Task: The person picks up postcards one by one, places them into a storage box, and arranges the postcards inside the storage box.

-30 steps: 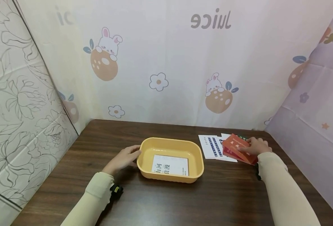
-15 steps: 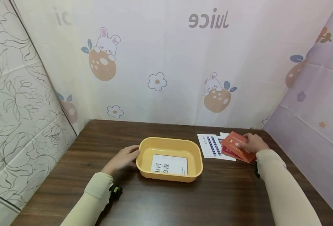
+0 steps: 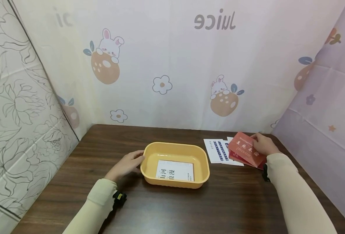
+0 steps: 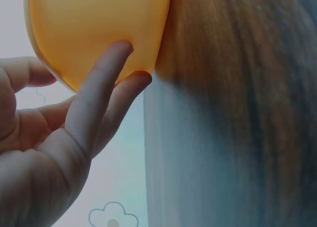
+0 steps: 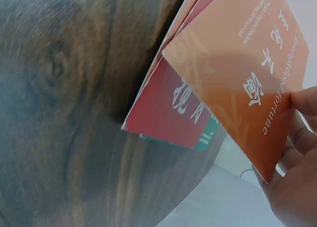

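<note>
My left hand [image 3: 126, 165] touches the outside of a yellow plastic basin [image 3: 172, 147] at its left end. In the left wrist view its fingers lie fairly straight against the basin's wall. Inside the basin a white card [image 3: 176, 170] with dark characters lies flat on the bottom. My right hand [image 3: 265, 144] pinches the edge of an orange-red card [image 5: 237, 53] printed with white characters and "good fortune". That card is tilted up above darker red cards [image 5: 168, 108], which lie under it on the table.
White cards with blue print [image 3: 217, 151] lie just left of the red ones, partly overlapped. The brown wooden table [image 3: 166, 208] ends at patterned curtains [image 3: 187, 81] behind and on both sides.
My right hand has lifted the orange-red card, tilting it up and slightly leftward off the pile. The left hand and the basin have stayed put.
</note>
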Demonstrator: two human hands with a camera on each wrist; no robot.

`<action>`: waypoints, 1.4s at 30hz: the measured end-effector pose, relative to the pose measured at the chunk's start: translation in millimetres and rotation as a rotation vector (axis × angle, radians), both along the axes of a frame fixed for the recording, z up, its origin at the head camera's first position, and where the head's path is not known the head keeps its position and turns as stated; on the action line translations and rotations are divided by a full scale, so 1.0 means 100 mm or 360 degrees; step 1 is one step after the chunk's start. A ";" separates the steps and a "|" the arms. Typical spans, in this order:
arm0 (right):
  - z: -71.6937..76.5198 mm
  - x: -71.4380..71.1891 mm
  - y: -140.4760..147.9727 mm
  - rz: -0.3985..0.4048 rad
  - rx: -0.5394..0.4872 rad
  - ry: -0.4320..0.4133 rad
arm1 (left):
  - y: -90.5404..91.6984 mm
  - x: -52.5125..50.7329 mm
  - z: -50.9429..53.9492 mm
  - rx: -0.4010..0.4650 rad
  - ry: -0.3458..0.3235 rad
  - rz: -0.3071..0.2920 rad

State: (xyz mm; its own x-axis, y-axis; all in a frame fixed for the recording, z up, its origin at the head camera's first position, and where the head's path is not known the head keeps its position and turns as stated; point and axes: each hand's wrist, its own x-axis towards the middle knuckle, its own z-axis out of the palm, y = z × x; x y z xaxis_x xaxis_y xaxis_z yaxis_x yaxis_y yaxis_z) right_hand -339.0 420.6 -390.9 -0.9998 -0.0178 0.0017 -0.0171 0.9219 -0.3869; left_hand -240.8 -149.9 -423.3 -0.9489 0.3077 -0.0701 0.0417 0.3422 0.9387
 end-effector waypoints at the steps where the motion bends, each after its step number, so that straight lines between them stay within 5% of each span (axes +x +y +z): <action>1: 0.01 0.00 -0.02 0.0003 -0.0011 0.0003 | 0.00 0.00 0.00 0.0001 -0.0001 0.0002; 24: 0.18 0.03 -0.29 0.0162 -0.0076 0.0151 | -0.01 -0.01 -0.04 0.0019 -0.0022 0.0015; 42: 0.26 0.00 -0.73 0.0322 -0.0149 0.0102 | -0.01 -0.01 -0.01 0.0058 -0.0026 -0.0014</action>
State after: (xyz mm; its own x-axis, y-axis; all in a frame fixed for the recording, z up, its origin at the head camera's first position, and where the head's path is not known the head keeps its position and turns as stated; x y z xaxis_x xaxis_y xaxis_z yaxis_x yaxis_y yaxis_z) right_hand -338.8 347.6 -364.8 -0.9737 -0.2147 0.0765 -0.2254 0.8573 -0.4628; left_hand -241.5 -151.0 -424.0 -0.9451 0.3184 -0.0740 0.0291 0.3074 0.9511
